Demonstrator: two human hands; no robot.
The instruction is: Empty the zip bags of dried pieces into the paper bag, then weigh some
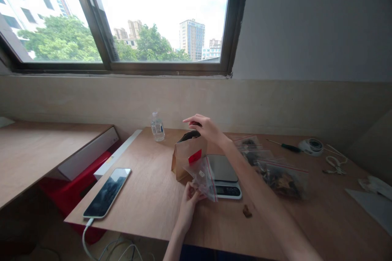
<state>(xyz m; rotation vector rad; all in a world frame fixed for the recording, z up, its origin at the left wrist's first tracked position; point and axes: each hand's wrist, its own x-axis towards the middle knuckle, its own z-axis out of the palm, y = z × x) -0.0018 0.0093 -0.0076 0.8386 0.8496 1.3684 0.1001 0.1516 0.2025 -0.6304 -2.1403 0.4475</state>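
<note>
Left hand (pixel 190 196): fingers pinching the zip bag (pixel 203 177)
Right hand (pixel 208 128): above the paper bag (pixel 185 154), fingers curled, grip unclear
Bags: left of the scale (pixel 222 168), between counter's (pixel 143 195) front and back edges

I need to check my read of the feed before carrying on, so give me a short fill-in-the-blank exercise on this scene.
1. The clear plastic bag is gripped low down by the person's ____.
2. Raised at the top of the paper bag is the person's ____.
3. The white cable is plugged into the ____.
4. In this view, the bottle stands to the ____ of the paper bag.

Missing words: left hand; right hand; phone; left.
</note>
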